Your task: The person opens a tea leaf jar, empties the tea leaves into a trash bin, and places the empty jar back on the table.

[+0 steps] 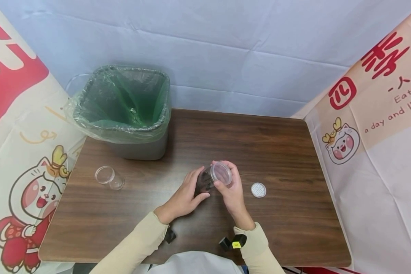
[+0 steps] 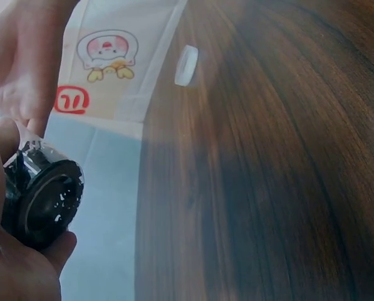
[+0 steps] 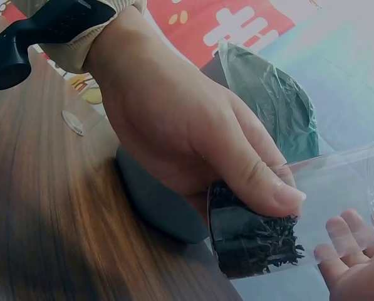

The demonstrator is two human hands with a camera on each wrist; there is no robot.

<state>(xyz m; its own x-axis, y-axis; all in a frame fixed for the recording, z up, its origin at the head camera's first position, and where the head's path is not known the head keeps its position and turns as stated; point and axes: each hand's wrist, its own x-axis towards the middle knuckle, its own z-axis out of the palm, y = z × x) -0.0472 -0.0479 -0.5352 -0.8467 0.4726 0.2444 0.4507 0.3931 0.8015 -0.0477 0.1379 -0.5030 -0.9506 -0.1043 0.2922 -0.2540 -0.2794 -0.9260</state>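
Observation:
A clear jar (image 1: 206, 179) with dark, dry, shredded leaves (image 3: 255, 241) in its base end is held tilted above the table. My left hand (image 1: 183, 196) grips the leaf-filled end, its thumb lying along the wall in the right wrist view. Around the clear rim end, my right hand (image 1: 232, 190) curls its fingers, with the thumb near the rim. The jar's dark round base (image 2: 52, 200) faces the left wrist camera. To the right of my right hand, a white round lid (image 1: 258, 190) lies on the table.
A second clear jar (image 1: 105, 175) stands at the left on the wooden table (image 1: 277, 228). Behind it is a grey bin (image 1: 140, 148) with a green liner bag. Printed cloths hang at both sides and a pale cloth (image 1: 226, 57) at the back.

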